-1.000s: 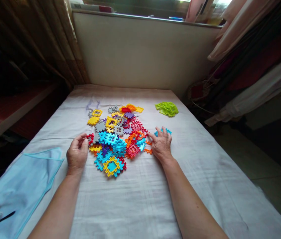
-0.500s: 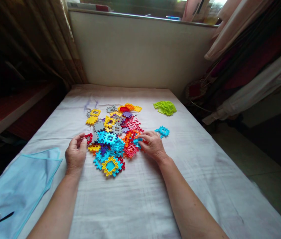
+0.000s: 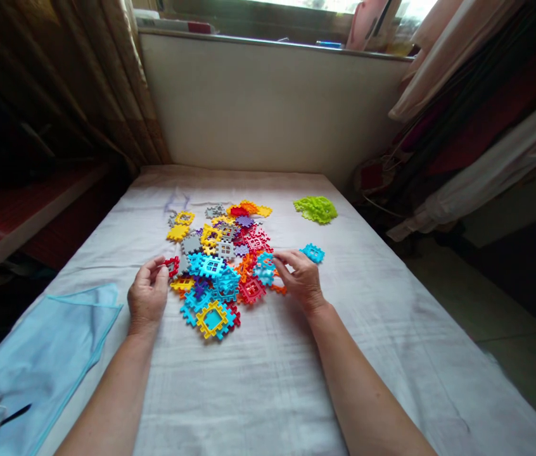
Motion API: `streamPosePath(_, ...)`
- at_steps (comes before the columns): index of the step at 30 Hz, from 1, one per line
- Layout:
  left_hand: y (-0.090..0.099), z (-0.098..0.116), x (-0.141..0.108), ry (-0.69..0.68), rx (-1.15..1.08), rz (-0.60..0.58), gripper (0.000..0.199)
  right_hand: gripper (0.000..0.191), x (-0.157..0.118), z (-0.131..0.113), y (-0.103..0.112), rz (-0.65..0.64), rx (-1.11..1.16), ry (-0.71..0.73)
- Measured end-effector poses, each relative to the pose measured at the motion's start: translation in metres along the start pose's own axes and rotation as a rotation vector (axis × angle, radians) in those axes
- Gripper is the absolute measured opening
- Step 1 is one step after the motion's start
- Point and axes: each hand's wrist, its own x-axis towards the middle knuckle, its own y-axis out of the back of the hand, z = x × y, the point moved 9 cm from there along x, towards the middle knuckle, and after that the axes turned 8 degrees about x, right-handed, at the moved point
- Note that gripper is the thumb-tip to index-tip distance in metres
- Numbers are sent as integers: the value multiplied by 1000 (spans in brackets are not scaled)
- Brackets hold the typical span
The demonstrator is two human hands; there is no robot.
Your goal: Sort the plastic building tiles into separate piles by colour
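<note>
Fingers of the left hand point(image 3: 147, 296) pinch a red toothed plastic frame point(image 3: 174, 266) at the edge of a multicoloured heap of plastic pieces point(image 3: 225, 285); those of the right hand point(image 3: 304, 278) pinch a light-blue toothed plastic square point(image 3: 263, 271) by its right edge, presumably the accessible side. Beyond, a lime-green plastic pile point(image 3: 316, 209) lies well apart, its colour unmixed.

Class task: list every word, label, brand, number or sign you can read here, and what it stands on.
No text can be read.
Coloured notched pieces, green pile, blue cloth: no readable lettering.
White-and-red item on the window ledge: too small and blurred to tell.
</note>
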Motion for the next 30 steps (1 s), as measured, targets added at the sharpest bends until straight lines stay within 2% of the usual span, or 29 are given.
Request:
streamPosePath(4,1,-1,-1,-5,10,1,36,31,-7,60,33,277,181,-365)
streamPosePath(6,1,1,-1,-11,21,4,35,43,-16,91,38,371,312,-546)
streamPosePath(8,2,3,-2,-12,30,8,35,49,-24,111,37,418,413,-662)
streamPosePath(12,3,6,-2,12,43,4,38,47,-29,122,36,482,490,-712)
streamPosePath(18,2,4,-2,43,37,-5,41,47,-30,118,41,509,431,-677)
streamPosePath(20,2,3,-2,32,38,-7,40,44,-26,112,40,446,368,-633)
streamPosePath(22,1,3,-1,20,42,-9,39,39,-20,103,33,325,339,-569)
streamPosePath(27,3,3,-1,11,63,8,37,24,-7,59,-1,-133,326,-318)
streamPosePath(30,2,2,-1,9,66,5,36,18,-10,36,-16,-341,238,-211)
